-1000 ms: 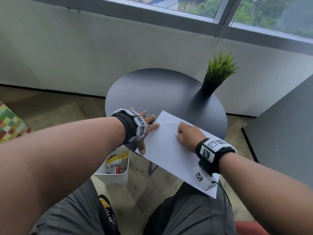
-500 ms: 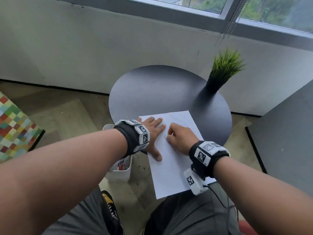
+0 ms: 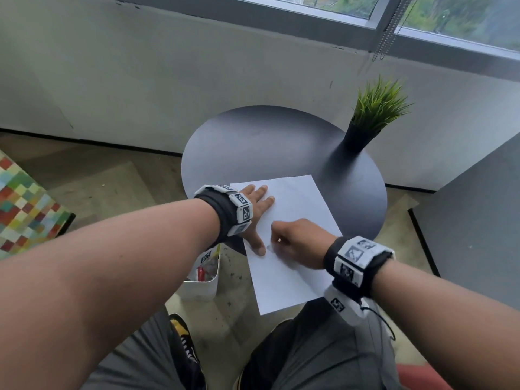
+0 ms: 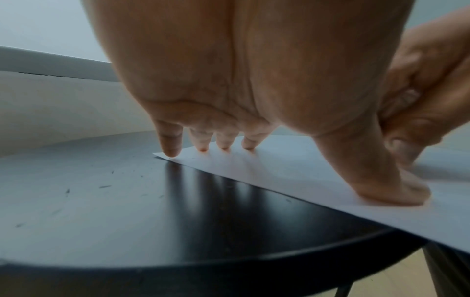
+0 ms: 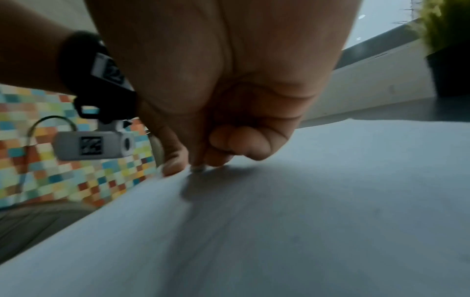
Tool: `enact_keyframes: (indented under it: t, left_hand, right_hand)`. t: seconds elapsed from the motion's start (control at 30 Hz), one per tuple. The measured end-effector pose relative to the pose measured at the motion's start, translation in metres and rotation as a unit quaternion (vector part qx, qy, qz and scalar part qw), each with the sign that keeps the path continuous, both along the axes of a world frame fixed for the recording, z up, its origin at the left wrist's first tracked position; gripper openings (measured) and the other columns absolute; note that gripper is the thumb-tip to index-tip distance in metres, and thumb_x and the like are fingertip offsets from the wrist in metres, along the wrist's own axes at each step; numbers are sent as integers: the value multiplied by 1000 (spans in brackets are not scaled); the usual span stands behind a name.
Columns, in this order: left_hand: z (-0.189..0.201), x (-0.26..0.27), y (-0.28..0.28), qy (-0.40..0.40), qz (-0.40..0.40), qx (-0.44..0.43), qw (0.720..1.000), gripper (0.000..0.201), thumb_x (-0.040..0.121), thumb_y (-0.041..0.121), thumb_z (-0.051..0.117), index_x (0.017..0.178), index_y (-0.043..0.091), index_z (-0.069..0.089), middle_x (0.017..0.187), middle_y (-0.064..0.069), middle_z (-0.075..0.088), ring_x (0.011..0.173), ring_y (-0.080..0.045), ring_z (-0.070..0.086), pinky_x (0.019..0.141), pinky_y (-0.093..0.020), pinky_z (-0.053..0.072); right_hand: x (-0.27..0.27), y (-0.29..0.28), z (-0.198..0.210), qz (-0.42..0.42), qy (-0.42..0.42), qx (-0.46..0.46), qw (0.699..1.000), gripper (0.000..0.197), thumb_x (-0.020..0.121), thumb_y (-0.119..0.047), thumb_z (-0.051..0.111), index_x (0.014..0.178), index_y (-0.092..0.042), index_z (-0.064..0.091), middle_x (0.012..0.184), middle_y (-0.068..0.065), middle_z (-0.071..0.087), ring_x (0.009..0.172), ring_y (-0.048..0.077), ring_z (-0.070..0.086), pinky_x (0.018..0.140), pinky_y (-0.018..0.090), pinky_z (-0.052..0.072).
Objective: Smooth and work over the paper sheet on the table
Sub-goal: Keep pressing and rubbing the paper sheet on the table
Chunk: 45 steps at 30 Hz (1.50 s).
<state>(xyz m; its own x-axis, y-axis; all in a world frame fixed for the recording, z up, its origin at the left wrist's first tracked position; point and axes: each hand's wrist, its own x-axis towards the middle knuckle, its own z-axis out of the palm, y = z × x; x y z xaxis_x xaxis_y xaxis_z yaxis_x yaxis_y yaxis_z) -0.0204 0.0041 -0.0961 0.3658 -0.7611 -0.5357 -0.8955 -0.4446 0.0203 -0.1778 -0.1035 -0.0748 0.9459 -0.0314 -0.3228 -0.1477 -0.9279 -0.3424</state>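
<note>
A white paper sheet [image 3: 295, 209] lies on the round black table [image 3: 253, 142], and its near end hangs over the table's front edge. My left hand [image 3: 261, 218] presses flat on the sheet's left edge, its straight fingers [image 4: 170, 148] at the far left corner and the thumb spread toward me. My right hand [image 3: 277, 237] is curled just right of that thumb. In the right wrist view its thumb and fingers [image 5: 175, 166] pinch a small grey object [image 5: 197, 169] whose tip touches the paper [image 5: 330, 201]. I cannot tell what the object is.
A green plant in a black pot [image 3: 358, 136] stands at the table's far right edge. A white bin [image 3: 202, 282] sits on the floor under the table's left side. At the left is a colourful checkered cushion [image 3: 22, 198], at the right a grey cabinet [image 3: 478, 220].
The sheet has turned so its long side now runs away from me. My left hand has slid further onto its left edge. My right hand has drawn back toward the left thumb.
</note>
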Motion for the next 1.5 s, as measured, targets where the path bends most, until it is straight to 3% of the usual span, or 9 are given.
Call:
enact_keyframes:
  t: [0.17,0.33,0.53,0.67,0.87,1.03,1.23,1.4,1.5]
  left_hand:
    - [8,-1,-6,5,0,15,1000,132,62,79,75,158,43,-9,167,-6,-21,154,-35,-13,120,-66,12]
    - [5,3,-5,2,-10,17,1000,134,61,79,76,157,44,-11,167,-6,-22,154,-36,-15,120,-67,13]
    - [1,4,-2,-3,-10,5,1000,136,63,80,74,158,37,-13,167,-4,-22,154,-32,-14,120,-65,12]
    - [-4,7,1,7,0,-11,1000,140,60,80,75,159,33,-11,167,-2,-22,154,-30,-16,121,-65,11]
    - [5,2,-3,1,-7,10,1000,133,63,78,76,157,44,-12,167,-5,-23,154,-34,-16,120,-67,8]
    - [11,-2,-6,-11,-17,34,999,130,62,78,76,154,53,-12,166,-10,-25,153,-40,-14,119,-67,8]
    - [15,-5,-10,-17,-12,41,999,127,62,77,77,152,57,-10,166,-13,-22,153,-42,-11,118,-68,9]
    - [14,-5,-9,-19,-13,47,999,129,62,77,78,153,54,-11,166,-12,-24,153,-42,-13,118,-68,7]
    - [15,-5,-11,-29,-22,46,998,129,62,76,78,154,53,-9,166,-13,-21,153,-43,-12,119,-69,9]
  right_hand:
    - [20,-53,-5,-225,-26,-56,972,15,90,-33,55,92,-19,55,95,5,64,89,28,58,75,35,49]
    - [21,-1,-10,-53,-20,-12,998,14,92,-32,55,96,-19,58,93,5,65,88,27,59,73,32,44]
    - [44,-37,-8,-233,-34,-38,971,12,88,-34,57,87,-22,54,98,3,65,90,25,59,72,31,46]
    - [42,-1,-16,-128,-37,-12,991,9,89,-30,56,91,-22,53,95,5,67,90,26,59,72,31,44]
    - [36,-44,-4,-222,-25,-59,973,15,90,-33,55,92,-18,56,96,4,64,91,27,58,74,31,46]
    - [7,3,-3,36,9,-25,999,14,91,-28,53,99,-17,59,87,2,64,80,24,54,72,33,46]
    - [11,-49,4,-176,-2,-78,981,16,91,-35,53,92,-19,53,89,3,61,84,27,57,69,33,48]
    - [-9,-1,-1,65,15,-44,997,7,93,-27,49,90,-22,50,86,3,63,80,27,54,70,36,47]
    - [-7,-24,-2,-2,0,-39,999,9,91,-32,53,90,-23,54,83,-4,60,79,23,55,71,33,47]
